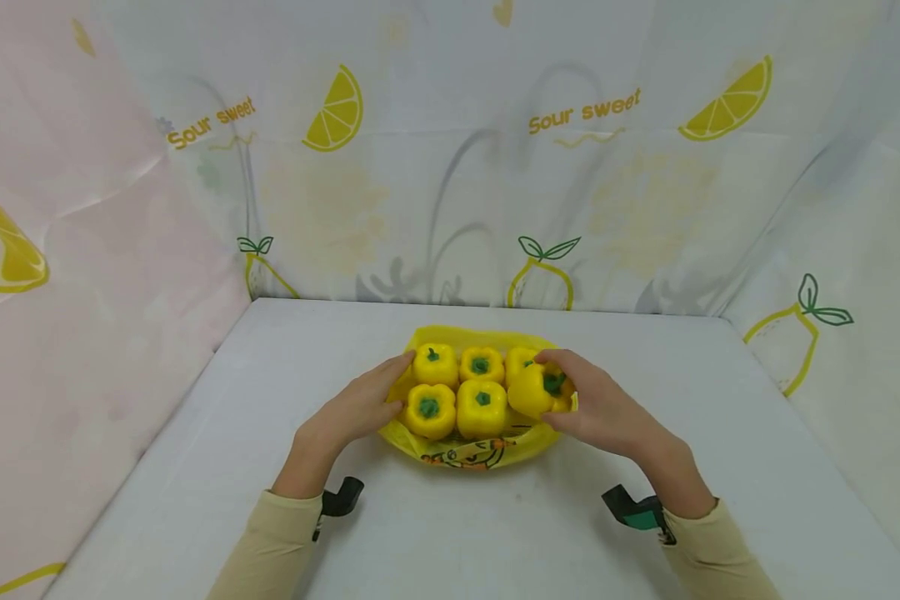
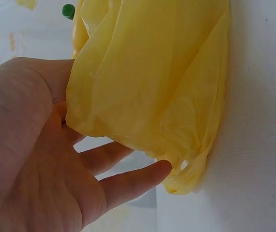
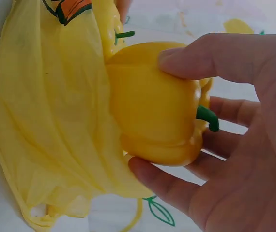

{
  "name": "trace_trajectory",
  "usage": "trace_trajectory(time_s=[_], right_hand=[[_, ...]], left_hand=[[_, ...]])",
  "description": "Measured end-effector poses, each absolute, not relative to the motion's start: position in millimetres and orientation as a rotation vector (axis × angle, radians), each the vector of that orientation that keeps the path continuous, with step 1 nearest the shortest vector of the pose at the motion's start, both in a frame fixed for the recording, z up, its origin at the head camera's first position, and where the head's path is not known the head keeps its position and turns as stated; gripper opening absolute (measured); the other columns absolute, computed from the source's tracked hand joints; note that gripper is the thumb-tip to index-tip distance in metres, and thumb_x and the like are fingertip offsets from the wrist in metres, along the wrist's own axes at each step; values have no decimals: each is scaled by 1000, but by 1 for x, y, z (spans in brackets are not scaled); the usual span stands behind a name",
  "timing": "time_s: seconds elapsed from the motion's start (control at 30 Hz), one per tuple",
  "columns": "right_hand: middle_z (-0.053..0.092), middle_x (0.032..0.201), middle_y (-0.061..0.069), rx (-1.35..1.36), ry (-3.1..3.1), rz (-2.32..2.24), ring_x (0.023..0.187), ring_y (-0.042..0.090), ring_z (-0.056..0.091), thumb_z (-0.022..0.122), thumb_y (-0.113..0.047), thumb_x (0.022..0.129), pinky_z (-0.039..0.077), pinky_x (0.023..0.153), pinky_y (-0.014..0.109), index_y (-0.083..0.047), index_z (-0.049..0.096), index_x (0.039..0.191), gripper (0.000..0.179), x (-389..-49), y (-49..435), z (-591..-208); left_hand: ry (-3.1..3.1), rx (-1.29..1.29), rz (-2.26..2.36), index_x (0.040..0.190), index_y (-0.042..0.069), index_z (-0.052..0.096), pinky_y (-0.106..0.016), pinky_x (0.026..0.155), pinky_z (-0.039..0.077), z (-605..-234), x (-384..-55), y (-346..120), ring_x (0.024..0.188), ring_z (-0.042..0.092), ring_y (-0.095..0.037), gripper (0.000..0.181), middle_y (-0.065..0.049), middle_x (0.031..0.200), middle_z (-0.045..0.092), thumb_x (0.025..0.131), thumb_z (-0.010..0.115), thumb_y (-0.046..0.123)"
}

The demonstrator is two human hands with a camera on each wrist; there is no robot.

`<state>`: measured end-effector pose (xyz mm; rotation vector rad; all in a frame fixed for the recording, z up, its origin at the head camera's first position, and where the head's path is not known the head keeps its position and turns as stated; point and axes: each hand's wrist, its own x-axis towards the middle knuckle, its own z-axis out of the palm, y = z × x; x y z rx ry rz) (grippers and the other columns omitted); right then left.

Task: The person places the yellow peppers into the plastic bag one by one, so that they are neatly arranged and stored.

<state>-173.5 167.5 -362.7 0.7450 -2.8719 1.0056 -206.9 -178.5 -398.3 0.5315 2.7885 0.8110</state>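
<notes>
A yellow plastic bag (image 1: pixel 528 450) lies on the table with its mouth spread wide, and several glossy yellow bell peppers (image 1: pixel 482 408) with green stems sit in it in two rows. At its right end, my right hand (image 1: pixel 600 404) holds another yellow bell pepper (image 3: pixel 152 104) between thumb and fingers, tilted with its stem toward the palm. My left hand (image 1: pixel 360 404) is at the bag's left rim, fingers fairly straight. In the left wrist view the bag's edge (image 2: pixel 94 106) covers the thumb tip and some fingertips.
The white table (image 1: pixel 450 533) extends around the bag. Behind it and at both sides hang white cloth walls (image 1: pixel 435 183) printed with lemons and lettering. A dark wrist camera (image 1: pixel 341 497) sticks out below the left hand, another (image 1: pixel 630 506) below the right.
</notes>
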Motion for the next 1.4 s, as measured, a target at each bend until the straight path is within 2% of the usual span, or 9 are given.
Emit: trace_trajectory(time_s=[0.17, 0.43, 0.7, 1.07, 1.4], right_hand=[[52, 143, 9, 785, -2954, 876, 130, 30, 52, 73, -11, 81, 46, 109, 54, -11, 49, 141, 64, -174, 165, -368], [53, 135, 5, 804, -2981, 671, 119, 25, 54, 73, -10, 77, 53, 99, 48, -20, 58, 136, 62, -172, 157, -377], [57, 128, 7, 875, -2955, 496, 114, 23, 57, 72, -7, 83, 53, 102, 45, -13, 66, 124, 41, -173, 153, -384], [55, 124, 6, 871, -2941, 407, 106, 21, 57, 75, -13, 83, 55, 94, 41, -18, 68, 116, 35, -170, 147, -384], [57, 136, 12, 776, -2924, 581, 125, 32, 55, 72, -23, 90, 48, 106, 53, -10, 65, 127, 39, -172, 165, -370]], left_hand=[[2784, 520, 812, 160, 17, 18, -52, 125, 22, -398, -207, -178, 153, 23, -29, 72, -6, 166, 24, 96, 51, 15], [2782, 517, 816, 160, 17, 18, -52, 125, 22, -398, -208, -177, 153, 23, -29, 72, -6, 166, 24, 96, 51, 16], [2781, 532, 803, 161, 16, 17, -52, 125, 22, -399, -208, -178, 153, 23, -30, 74, -7, 166, 24, 95, 50, 12], [2782, 535, 800, 160, 16, 17, -53, 125, 22, -398, -208, -179, 153, 23, -31, 74, -8, 166, 24, 94, 50, 12], [2795, 562, 809, 160, 16, 20, -54, 124, 22, -395, -207, -182, 153, 24, -31, 72, -7, 165, 25, 95, 52, 13]])
